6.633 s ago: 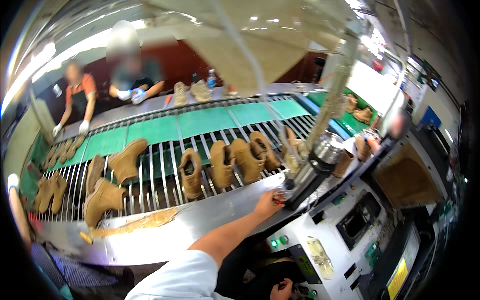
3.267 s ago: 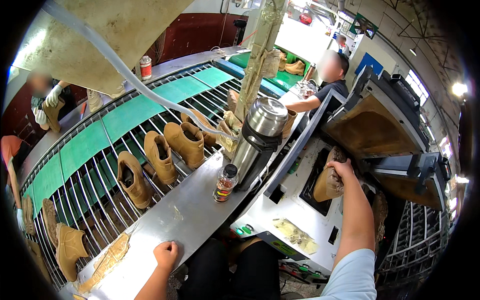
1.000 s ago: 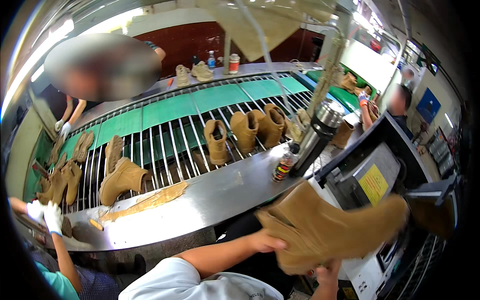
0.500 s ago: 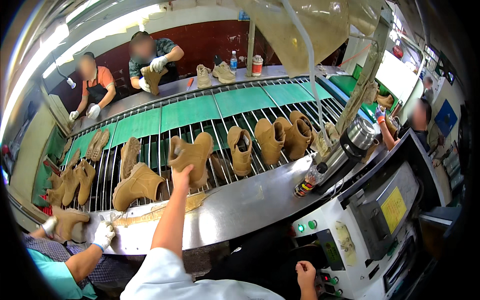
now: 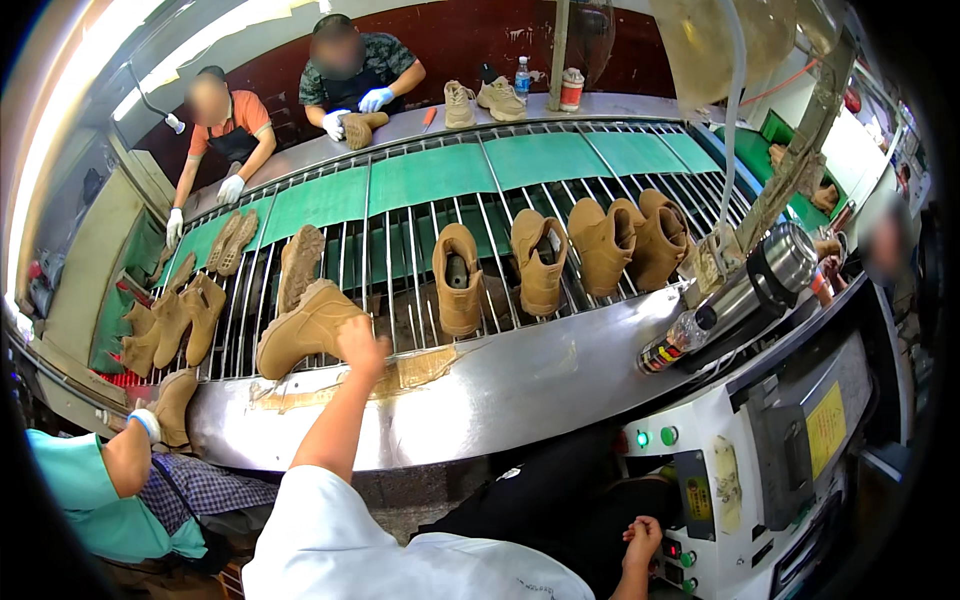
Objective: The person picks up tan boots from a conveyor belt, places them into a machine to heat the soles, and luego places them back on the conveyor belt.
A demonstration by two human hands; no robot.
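Note:
My left hand (image 5: 362, 345) is closed on the top opening of a tan ankle boot (image 5: 300, 330), which lies tilted at the near edge of the roller rack with its toe to the left. A tan shoe sole (image 5: 299, 265) stands right behind it. To the right of my left hand, a single tan boot (image 5: 458, 285) stands upright on the bars, with another tan boot (image 5: 538, 265) beside it. My right hand (image 5: 642, 540) is low at the right, by the white control machine, fingers curled in and nothing visible in them.
A steel ledge (image 5: 540, 385) runs along the near side of the rack. A steel thermos (image 5: 785, 262) and a bottle (image 5: 676, 340) stand at its right. The white machine (image 5: 660, 465) has lit green buttons. Co-workers sit across and at the left, one holding a tan boot (image 5: 175, 405).
My left hand has moved the boot-holding spot leftward: the upright boot it held now stands on the bars, and the hand grips the tilted boot. The view has shifted; a co-worker across lowered a boot.

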